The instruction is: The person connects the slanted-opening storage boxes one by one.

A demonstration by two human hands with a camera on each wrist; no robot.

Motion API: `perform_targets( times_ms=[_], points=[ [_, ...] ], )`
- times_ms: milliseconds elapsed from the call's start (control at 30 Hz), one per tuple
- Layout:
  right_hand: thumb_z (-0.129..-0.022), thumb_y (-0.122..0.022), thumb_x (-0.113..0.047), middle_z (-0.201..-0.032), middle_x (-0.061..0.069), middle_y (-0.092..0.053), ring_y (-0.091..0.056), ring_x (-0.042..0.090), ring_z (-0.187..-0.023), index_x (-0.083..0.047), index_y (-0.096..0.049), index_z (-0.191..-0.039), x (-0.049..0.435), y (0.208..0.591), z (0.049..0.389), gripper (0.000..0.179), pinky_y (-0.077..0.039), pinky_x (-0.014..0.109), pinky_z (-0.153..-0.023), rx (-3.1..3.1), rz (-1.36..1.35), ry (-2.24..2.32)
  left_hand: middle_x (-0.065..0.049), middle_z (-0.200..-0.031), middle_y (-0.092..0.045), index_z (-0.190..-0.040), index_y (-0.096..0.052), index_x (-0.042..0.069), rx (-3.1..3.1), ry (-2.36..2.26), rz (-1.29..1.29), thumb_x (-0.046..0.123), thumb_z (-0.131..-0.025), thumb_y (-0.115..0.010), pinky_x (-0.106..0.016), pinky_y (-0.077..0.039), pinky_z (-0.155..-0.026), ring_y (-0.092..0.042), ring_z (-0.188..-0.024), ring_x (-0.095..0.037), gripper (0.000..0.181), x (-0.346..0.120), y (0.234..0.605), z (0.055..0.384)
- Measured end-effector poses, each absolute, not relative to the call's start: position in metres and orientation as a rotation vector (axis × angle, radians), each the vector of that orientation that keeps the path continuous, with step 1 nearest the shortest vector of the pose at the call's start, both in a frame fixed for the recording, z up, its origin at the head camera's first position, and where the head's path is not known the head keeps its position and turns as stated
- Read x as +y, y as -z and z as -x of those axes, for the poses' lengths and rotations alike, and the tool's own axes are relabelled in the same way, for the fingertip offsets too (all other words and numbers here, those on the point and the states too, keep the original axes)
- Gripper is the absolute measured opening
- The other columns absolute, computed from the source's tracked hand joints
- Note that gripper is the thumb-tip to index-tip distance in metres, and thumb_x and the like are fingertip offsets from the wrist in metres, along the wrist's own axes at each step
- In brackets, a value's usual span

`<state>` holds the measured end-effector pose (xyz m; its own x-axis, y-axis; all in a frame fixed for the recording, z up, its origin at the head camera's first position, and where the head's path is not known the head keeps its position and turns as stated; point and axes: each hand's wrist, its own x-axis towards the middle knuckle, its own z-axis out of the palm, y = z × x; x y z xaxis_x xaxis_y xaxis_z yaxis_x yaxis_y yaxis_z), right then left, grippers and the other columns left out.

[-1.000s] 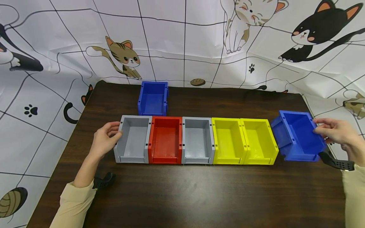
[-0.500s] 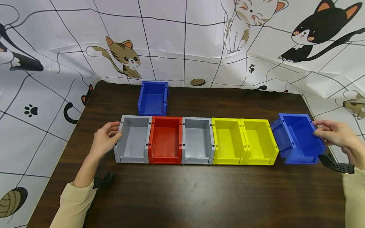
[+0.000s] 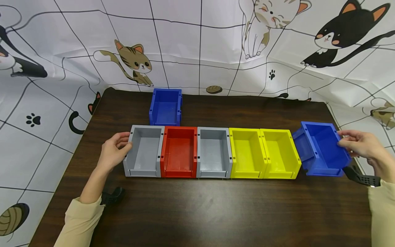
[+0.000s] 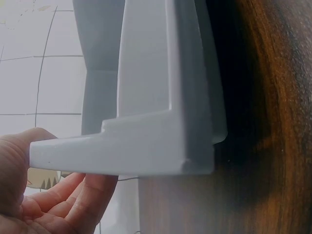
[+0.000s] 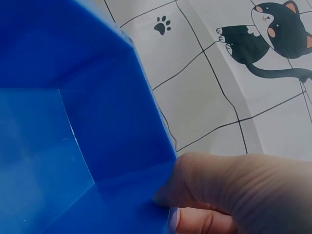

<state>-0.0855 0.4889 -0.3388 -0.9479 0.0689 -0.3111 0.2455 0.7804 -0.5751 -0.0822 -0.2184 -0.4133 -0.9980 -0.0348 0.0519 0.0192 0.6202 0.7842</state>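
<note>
A row of open-front plastic bins crosses the table: a grey bin [image 3: 144, 151], a red bin [image 3: 179, 151], a second grey bin [image 3: 214, 151], then a yellow bin [image 3: 247, 151] and another yellow bin [image 3: 278, 151]. My left hand [image 3: 113, 151] grips the outer side wall of the leftmost grey bin, thumb and fingers on either side of it in the left wrist view. At the right end, my right hand [image 3: 364, 145] pinches the right wall of a blue bin [image 3: 328, 147], thumb inside. This bin sits slightly tilted beside the last yellow bin.
Behind the leftmost grey and red bins stands another blue bin [image 3: 165, 107]. The dark wooden table [image 3: 210, 209] ends at a white sheet [image 3: 179, 37] printed with cats, which hangs behind and at the sides.
The blue bin in my right hand has dipped slightly toward the table and shifted a little left. My left hand and the other bins have stayed in place.
</note>
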Motion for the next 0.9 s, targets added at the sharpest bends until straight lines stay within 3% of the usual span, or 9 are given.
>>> perform_targets(
  times_ms=[167, 900],
  points=[
    [-0.096, -0.048, -0.01, -0.077, -0.008, -0.062, -0.059, 0.008, -0.061, 0.019, -0.031, -0.128, 0.491, 0.34, 0.089, 0.047, -0.054, 0.031, -0.055, 2.688, -0.215, 0.905, -0.029, -0.111, -0.06, -0.123, -0.051, -0.009, -2.773, 1.342, -0.015, 0.003, -0.088, -0.056, -0.003, -0.039, -0.064, -0.06, -0.099, -0.039, 0.037, -0.218, 0.413, 0.082],
    [-0.096, -0.048, -0.01, -0.073, -0.018, -0.06, -0.062, 0.007, -0.062, 0.02, -0.029, -0.128, 0.493, 0.347, 0.092, 0.047, -0.053, 0.029, -0.056, 2.625, -0.197, 0.984, -0.03, -0.112, -0.06, -0.124, -0.051, -0.009, -2.786, 1.343, -0.025, 0.003, -0.089, -0.055, -0.003, -0.039, -0.065, -0.06, -0.099, -0.039, 0.037, -0.217, 0.409, 0.081]
  ],
)
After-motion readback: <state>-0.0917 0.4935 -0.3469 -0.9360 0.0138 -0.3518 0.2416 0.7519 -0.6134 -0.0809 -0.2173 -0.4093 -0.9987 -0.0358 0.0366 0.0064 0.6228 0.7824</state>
